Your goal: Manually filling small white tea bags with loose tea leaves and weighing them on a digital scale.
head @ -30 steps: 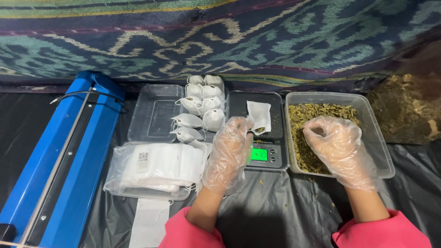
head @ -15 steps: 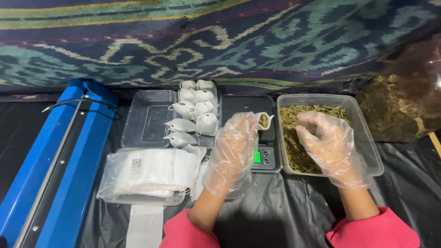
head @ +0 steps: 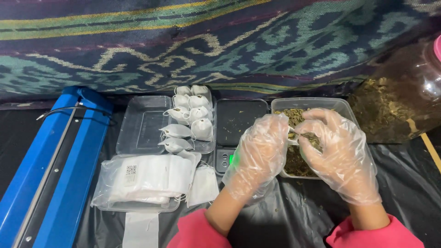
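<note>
Long blue sealing machine (head: 50, 160) far left on the black sheet (head: 298, 211), then a big clear jar (head: 404, 101) of dry leaves far right, a clear tub (head: 342, 106) of dry leaves under the hands, an empty clear tray (head: 142, 124), a flat pack of empty white bags (head: 147, 181) and a small black scale (head: 241, 121). Gloved left hand (head: 259, 154) curled around a small white bag (head: 292, 136) (mostly hidden), held over the near edge of the tub, just right of the scale. Gloved right hand (head: 340, 151) touching the left, fingers pinched on a bit of leaves (head: 312, 139) at the bag's mouth, with little filled bags (head: 190, 119) piled behind.
</note>
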